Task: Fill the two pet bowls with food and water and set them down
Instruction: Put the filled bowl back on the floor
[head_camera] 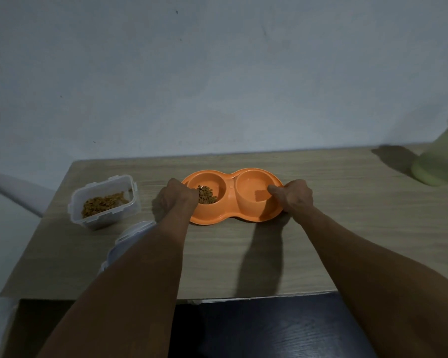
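An orange double pet bowl (pixel 229 215) lies on the wooden table (pixel 347 215), near the middle. Its left well holds a small heap of brown kibble (pixel 206 194). Its right well (pixel 256 192) holds clear water. My left hand (pixel 177 196) grips the dish's left rim, fingers curled over the edge beside the kibble. My right hand (pixel 294 196) grips the right rim, fingers curled into the water well's edge. The underside of the dish is hidden, so I cannot tell whether it rests on the table or is lifted.
A clear plastic container (pixel 104 201) with kibble stands open at the left. Its lid (pixel 124 244) lies near my left forearm. A pale green bottle (pixel 440 161) stands at the far right. A grey wall rises behind the table; dark floor lies below the front edge.
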Action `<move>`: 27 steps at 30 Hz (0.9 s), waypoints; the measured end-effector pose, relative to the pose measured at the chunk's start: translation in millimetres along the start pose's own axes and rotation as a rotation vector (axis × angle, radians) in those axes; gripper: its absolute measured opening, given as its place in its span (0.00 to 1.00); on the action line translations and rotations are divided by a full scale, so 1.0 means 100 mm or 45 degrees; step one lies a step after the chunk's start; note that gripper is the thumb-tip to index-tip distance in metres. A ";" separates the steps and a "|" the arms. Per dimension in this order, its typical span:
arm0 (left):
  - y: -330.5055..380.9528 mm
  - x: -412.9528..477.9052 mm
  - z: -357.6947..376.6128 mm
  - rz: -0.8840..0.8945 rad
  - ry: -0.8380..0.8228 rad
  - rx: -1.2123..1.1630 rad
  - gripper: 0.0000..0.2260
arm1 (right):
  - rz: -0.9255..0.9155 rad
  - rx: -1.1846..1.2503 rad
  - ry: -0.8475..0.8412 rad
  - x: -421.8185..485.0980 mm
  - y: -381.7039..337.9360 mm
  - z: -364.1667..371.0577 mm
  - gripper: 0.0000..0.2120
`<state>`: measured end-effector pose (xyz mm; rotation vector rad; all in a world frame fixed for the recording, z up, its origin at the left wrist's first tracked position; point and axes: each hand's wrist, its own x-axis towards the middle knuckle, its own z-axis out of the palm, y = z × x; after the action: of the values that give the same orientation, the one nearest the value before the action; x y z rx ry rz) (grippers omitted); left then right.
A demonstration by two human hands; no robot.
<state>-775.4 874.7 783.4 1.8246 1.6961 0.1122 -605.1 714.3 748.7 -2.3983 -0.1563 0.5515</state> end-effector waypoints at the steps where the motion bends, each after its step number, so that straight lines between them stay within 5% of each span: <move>1: 0.03 -0.01 -0.02 0.011 -0.010 -0.029 0.18 | 0.005 0.008 0.005 0.00 0.00 -0.03 0.23; 15: 0.76 -0.75 -0.04 0.290 -0.134 -0.131 0.14 | 0.088 0.177 0.293 -0.28 0.38 -1.09 0.25; 27: 1.60 -2.47 0.96 0.605 -0.364 -0.069 0.15 | 0.277 0.294 0.616 -0.72 1.95 -2.80 0.24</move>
<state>-632.7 615.5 873.8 2.0582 1.0372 0.0880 -556.6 382.1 843.3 -2.2586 0.3624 0.0648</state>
